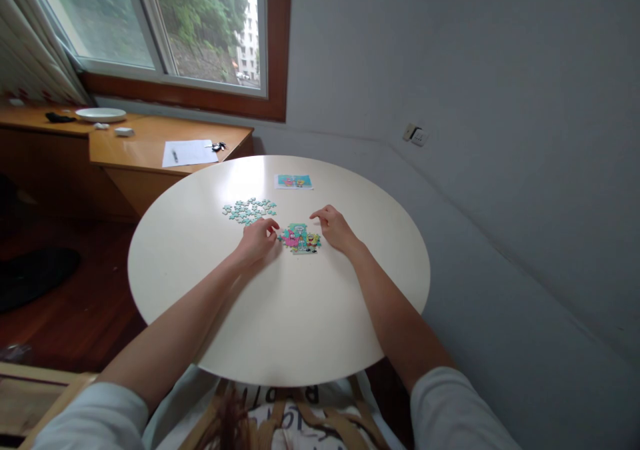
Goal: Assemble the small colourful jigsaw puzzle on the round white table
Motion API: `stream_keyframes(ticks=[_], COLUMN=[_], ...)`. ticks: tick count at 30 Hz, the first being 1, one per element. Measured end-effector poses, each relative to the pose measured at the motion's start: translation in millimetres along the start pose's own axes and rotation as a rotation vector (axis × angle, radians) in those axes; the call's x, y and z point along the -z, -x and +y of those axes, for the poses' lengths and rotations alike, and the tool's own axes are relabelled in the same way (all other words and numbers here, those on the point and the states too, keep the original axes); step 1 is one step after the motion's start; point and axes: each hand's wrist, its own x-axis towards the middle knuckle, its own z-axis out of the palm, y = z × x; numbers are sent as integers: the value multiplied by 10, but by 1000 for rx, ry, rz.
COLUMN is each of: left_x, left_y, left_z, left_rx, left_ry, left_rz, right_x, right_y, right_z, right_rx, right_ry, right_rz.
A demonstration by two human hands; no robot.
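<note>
A partly assembled jigsaw puzzle (pixel 300 238) with pink, yellow and teal cartoon figures lies on the round white table (pixel 300 317). At its left edge is my left hand (pixel 259 240), its fingers bent and slightly apart, with nothing visible between them. My right hand (pixel 336 227) hovers at the upper right of the puzzle, index finger stretched out to the left and the other fingers curled under. Loose teal jigsaw pieces (pixel 249 210) are spread in a pile just beyond my left hand. Farther back lies a small reference picture (pixel 293 182) with similar figures.
A wooden desk (pixel 145 145) stands at the back left under the window. On it are a white plate (pixel 101 114), a small white box (pixel 124 131), a sheet of paper (pixel 187 153) and keys (pixel 219 147). A grey wall (pixel 500 170) runs along the right.
</note>
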Motion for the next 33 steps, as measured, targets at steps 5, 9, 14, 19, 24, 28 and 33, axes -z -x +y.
stream_keyframes(ticks=[5,9,14,19,24,28,33], left_x=[-14,-25,-16,-12,-15,-21,-33], left_y=[-6,-13,-11,-9,-9,-11,-13], left_z=[-20,-30,-20,-23,-26,-30,-38], left_rx=[-12,-11,-10,-15,-20,-12,-14], left_ry=[1,5,5,-2,4,4,12], left_rz=[6,19,16,21,21,20,29], right_x=[0,-10,3,19,15,4,30], right_y=[4,0,3,6,-3,4,1], right_z=[-33,-25,-40,-53,-31,-40,-94], right_rx=[-42,-16,-36,-11,-51,-56,14], right_ry=[28,21,38,45,59,74,39], right_rz=[-126,-38,-94,-48,-128,-173,28])
